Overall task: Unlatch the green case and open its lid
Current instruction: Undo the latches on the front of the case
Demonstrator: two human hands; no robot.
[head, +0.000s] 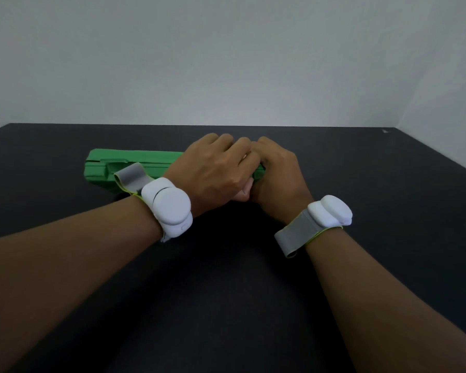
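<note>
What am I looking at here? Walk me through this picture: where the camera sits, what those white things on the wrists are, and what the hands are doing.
There is no machine here, only a person working with bare hands. The single picture comes from a camera worn on the person's head, looking forward and down, so both forearms reach in from the bottom edge.

Each wrist carries a white device on a grey strap: one on the left wrist, one on the right. What they do, the picture does not show.

On the dark table lies a green case, flat and with its lid down. The left hand and the right hand meet at the case's right end, fingers curled on it. The latch itself is hidden beneath them.
</note>
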